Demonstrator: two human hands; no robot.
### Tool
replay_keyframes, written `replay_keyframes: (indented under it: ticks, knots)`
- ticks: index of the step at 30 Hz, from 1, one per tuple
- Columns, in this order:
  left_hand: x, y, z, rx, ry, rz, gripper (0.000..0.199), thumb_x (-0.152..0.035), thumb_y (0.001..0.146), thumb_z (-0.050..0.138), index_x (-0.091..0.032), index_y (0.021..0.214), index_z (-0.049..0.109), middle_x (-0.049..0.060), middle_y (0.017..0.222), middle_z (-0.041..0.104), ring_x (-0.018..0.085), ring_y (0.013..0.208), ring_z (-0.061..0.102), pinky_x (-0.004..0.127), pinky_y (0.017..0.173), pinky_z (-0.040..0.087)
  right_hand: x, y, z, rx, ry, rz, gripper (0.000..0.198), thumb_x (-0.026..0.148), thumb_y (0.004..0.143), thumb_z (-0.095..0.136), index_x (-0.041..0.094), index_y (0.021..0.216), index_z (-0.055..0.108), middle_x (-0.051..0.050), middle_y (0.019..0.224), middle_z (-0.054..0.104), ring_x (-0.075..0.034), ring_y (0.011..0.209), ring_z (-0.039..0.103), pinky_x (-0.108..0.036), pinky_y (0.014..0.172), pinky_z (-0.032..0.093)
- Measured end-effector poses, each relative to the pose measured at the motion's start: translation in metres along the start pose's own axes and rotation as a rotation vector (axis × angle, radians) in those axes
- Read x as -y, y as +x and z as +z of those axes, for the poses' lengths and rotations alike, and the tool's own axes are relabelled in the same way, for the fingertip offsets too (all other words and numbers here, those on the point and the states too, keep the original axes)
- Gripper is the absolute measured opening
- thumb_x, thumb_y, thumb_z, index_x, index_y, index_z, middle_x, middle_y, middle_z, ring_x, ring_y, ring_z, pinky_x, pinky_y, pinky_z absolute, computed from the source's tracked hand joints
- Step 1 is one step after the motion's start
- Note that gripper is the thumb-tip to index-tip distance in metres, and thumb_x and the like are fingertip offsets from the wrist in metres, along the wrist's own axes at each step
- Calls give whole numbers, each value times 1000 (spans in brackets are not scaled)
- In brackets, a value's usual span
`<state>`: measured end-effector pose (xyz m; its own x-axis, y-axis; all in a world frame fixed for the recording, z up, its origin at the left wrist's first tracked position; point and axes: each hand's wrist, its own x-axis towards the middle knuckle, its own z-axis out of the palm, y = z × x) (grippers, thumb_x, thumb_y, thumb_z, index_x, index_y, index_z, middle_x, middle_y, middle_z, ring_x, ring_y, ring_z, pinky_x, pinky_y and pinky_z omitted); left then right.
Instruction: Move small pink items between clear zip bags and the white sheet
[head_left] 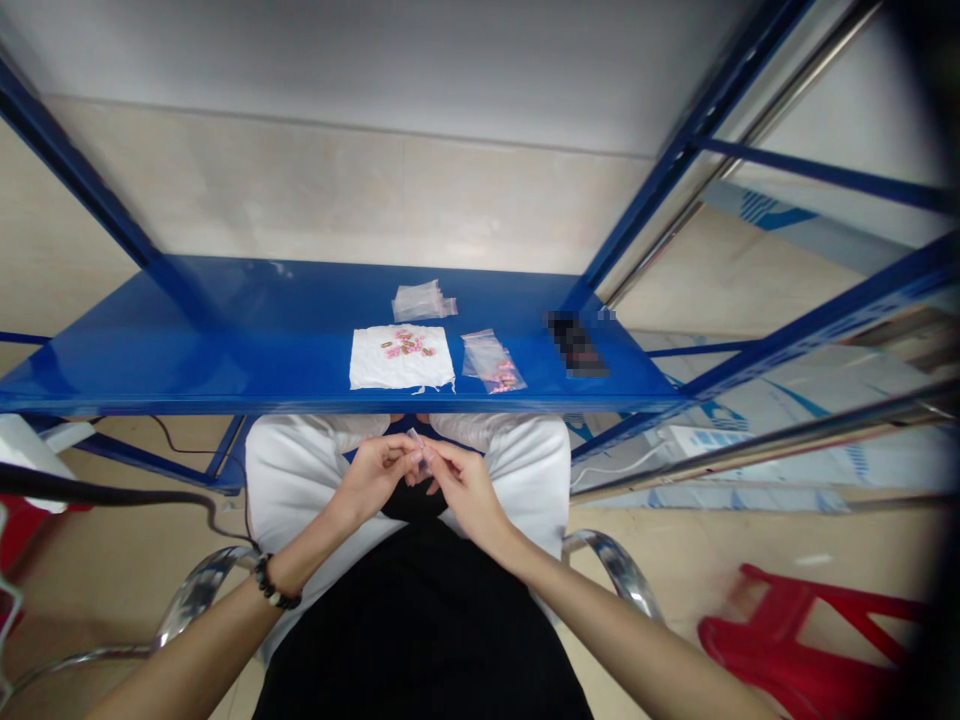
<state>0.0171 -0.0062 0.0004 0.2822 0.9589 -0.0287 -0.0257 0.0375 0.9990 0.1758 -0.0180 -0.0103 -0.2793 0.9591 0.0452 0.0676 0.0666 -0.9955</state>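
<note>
Above my lap, my left hand [381, 470] and my right hand [463, 480] meet, fingers pinched on a small clear plastic bag [415, 437]. Most of the bag is hidden behind the fingers, and its contents are too small to make out. Beyond the hands, on the blue shelf, lies a white cloth [375, 362] with several small pink and brown pieces [405, 345] scattered on it. To its right is a clear zip bag [484, 350] with pink pieces gathered in its lower corner. A stack of flat clear zip bags [417, 300] lies behind the cloth.
The blue metal shelf [225, 340] has uprights on both sides and its front edge runs just over my knees. A blurred-out dark object [576, 345] lies at its right. A red stool [780, 630] stands on the floor at right; chrome chair arms [611, 570] flank me.
</note>
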Motion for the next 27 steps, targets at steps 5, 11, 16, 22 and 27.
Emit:
replay_keyframes:
  ticks: [5, 11, 16, 22, 27]
  knots:
    - [3, -1, 0, 0, 36, -3, 29, -42, 84, 65, -13, 83, 68, 0, 61, 59, 12, 55, 54, 22, 54, 43, 6, 2, -2, 55, 40, 55, 46, 50, 94, 47, 20, 124, 67, -4, 78, 67, -17, 71, 64, -23, 51, 49]
    - [9, 1, -2, 22, 83, 12, 30, -42, 87, 62, -12, 84, 68, 1, 63, 60, 12, 56, 54, 23, 54, 43, 7, 4, -8, 109, 16, 74, 47, 52, 92, 50, 19, 119, 69, -4, 80, 68, -16, 69, 64, -21, 48, 46]
    - [13, 1, -3, 27, 133, 33, 27, -38, 89, 58, -13, 85, 66, 1, 64, 60, 13, 58, 56, 24, 60, 45, 7, 8, -14, 208, -46, 90, 44, 51, 92, 52, 19, 116, 70, -3, 80, 69, -16, 68, 64, -21, 50, 46]
    - [8, -2, -2, 49, 250, 60, 25, -36, 92, 54, -15, 83, 64, 2, 69, 60, 14, 63, 58, 26, 65, 45, 15, 9, -21, 179, -341, -59, 39, 42, 98, 44, 19, 87, 74, -2, 78, 71, -18, 68, 64, -25, 62, 44]
    - [1, -5, 1, 24, 382, 114, 23, -31, 94, 51, -16, 81, 64, 2, 72, 61, 15, 66, 55, 25, 62, 40, 22, 7, -25, 165, -573, -154, 29, 30, 97, 46, 22, 95, 74, -4, 87, 73, -21, 79, 67, -27, 70, 43]
